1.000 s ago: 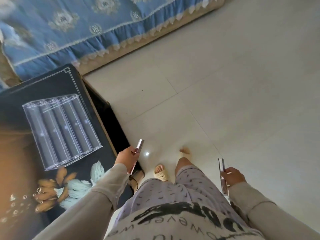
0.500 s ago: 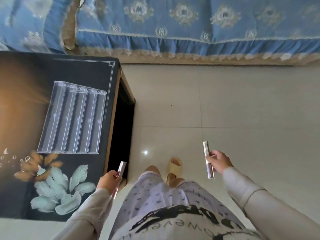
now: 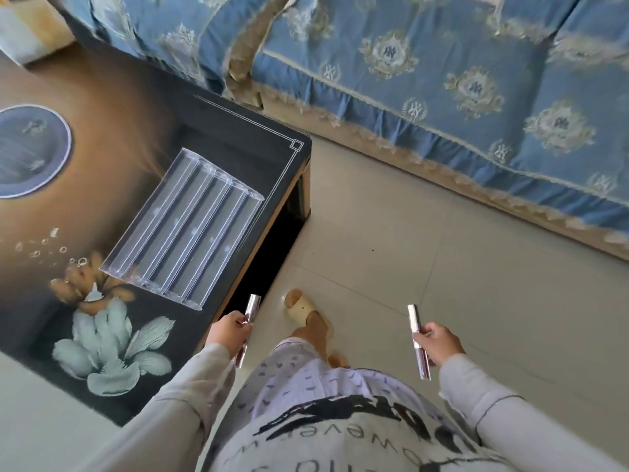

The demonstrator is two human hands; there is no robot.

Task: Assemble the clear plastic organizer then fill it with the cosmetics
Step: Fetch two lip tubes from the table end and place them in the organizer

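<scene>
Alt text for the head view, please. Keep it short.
A standing person looks down: the left hand grips a pink cosmetic tube by the table edge, the right hand a second tube over the floor. The clear plastic organizer lies on the table.

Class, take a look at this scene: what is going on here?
A person stands beside a dark flower-printed table. The left hand grips one slim silvery cosmetic tube, and the right hand grips a second silvery tube. The clear plastic organizer lies on the table, and its long channels look empty. Neither tube is in it yet.
</scene>
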